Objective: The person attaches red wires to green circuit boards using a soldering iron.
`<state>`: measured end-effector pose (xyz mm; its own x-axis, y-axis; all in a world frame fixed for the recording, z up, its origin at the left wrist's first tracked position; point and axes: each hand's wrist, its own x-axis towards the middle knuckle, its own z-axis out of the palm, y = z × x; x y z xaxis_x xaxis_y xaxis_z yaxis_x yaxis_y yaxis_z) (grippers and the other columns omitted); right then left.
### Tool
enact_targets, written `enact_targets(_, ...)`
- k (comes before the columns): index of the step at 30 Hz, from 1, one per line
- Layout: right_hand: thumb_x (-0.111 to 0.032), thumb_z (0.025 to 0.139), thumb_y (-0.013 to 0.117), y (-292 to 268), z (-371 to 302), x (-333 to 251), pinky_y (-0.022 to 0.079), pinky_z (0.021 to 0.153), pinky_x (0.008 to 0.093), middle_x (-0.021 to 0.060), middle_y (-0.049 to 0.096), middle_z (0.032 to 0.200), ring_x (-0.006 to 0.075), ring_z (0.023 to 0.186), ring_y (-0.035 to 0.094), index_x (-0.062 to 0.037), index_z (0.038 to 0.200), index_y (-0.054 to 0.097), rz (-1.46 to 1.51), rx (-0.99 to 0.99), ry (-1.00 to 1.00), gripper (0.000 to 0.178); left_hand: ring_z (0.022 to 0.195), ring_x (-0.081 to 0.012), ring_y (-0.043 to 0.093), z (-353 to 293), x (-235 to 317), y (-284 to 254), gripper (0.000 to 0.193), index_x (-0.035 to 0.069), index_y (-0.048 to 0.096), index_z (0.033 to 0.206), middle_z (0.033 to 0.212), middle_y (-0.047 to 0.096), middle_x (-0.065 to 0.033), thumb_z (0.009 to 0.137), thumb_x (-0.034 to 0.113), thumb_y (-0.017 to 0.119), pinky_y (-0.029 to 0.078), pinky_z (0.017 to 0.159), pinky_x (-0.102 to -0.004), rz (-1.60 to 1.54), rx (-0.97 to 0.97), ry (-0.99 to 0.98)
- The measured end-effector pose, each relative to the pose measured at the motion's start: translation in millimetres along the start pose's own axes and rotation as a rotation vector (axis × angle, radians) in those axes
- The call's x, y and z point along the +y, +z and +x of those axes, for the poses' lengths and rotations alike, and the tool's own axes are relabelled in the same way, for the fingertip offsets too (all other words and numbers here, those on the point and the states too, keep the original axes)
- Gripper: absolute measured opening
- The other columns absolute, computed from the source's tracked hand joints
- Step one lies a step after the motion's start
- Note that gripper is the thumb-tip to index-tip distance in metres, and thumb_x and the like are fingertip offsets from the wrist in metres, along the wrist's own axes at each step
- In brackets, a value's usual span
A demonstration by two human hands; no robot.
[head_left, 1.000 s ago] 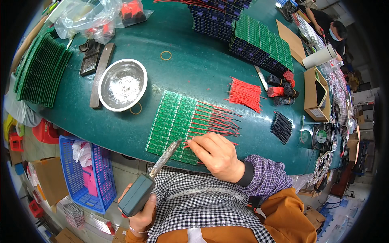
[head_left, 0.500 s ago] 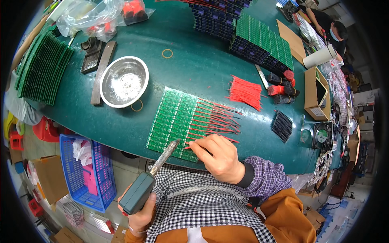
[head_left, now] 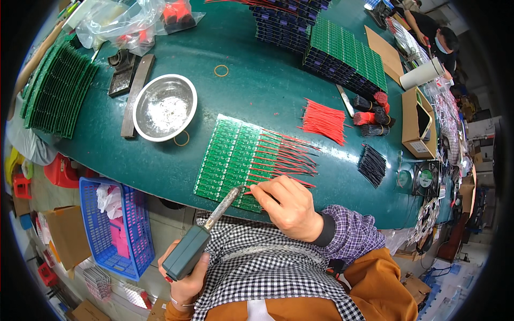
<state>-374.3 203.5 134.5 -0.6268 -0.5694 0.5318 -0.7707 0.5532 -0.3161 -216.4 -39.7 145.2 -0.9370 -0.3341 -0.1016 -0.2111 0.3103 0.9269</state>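
My left hand (head_left: 188, 281) is wrapped round the dark green handle of a soldering iron (head_left: 184, 252). The iron's metal tip reaches up and right to a green circuit board panel (head_left: 222, 155) at the table's near edge. Beside that tip, my right hand (head_left: 293, 209) pinches a red wire, mostly hidden by the fingers, at the panel's right part. Above this hand, a row of red wires (head_left: 292, 158) runs from the panel out to the right. Loose red wires (head_left: 324, 122) lie farther off in a pile, and a smaller pile of black wires (head_left: 372, 166) is to the right.
A metal bowl (head_left: 165, 108) with a white rim stands left of the panel, beside a flat bar (head_left: 137, 96). Stacked boards (head_left: 348, 56) rise at the back, with more panels (head_left: 59, 88) far left. A blue basket (head_left: 118, 230) is below the table edge. Another person works far right.
The soldering iron's tip has moved slightly right, closer to my right fingertips at the panel. My right hand has stayed nearly in place.
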Motion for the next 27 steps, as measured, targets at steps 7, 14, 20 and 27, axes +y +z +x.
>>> enact_targets(7,-0.002,0.069,0.074,1,1,-1,0.055,0.062,0.0336,0.0092,0.07,0.092,0.0224,0.077,0.067,0.0034,0.101,0.076,-0.016,0.013,0.0,0.032,0.066,-0.0285,0.066,-2,-5,-1,0.025,-0.005,0.075,0.097,0.085,0.068,-0.0145,0.074,0.005,0.081,0.05,0.061,-0.0372,0.019,-0.009,-0.017)
enact_targets(14,-0.001,0.068,0.074,0,0,-2,0.054,0.062,0.0338,0.0092,0.07,0.091,0.0226,0.076,0.067,0.0035,0.101,0.076,-0.025,-0.004,0.001,0.033,0.065,-0.0287,0.064,-8,-16,-5,0.026,-0.005,0.074,0.096,0.083,0.067,-0.0149,0.073,0.005,0.081,0.05,0.059,-0.0377,0.039,0.031,0.037)
enact_targets(20,0.001,0.069,0.073,1,0,-2,0.055,0.063,0.0338,0.0091,0.07,0.091,0.0232,0.078,0.067,0.0034,0.102,0.075,-0.016,-0.003,0.011,0.033,0.067,-0.0293,0.065,-12,-17,-6,0.027,-0.004,0.075,0.097,0.085,0.068,-0.015,0.074,0.006,0.083,0.051,0.062,-0.0376,0.056,0.048,0.029)
enact_targets(27,-0.002,0.07,0.076,2,-2,-5,0.054,0.065,0.0349,0.0088,0.07,0.093,0.0234,0.081,0.067,0.0026,0.104,0.077,0.018,0.069,-0.019,0.035,0.072,-0.0299,0.068,-11,-11,-4,0.029,-0.004,0.075,0.099,0.088,0.071,-0.0153,0.075,0.008,0.084,0.054,0.067,-0.0373,0.056,0.069,0.042)
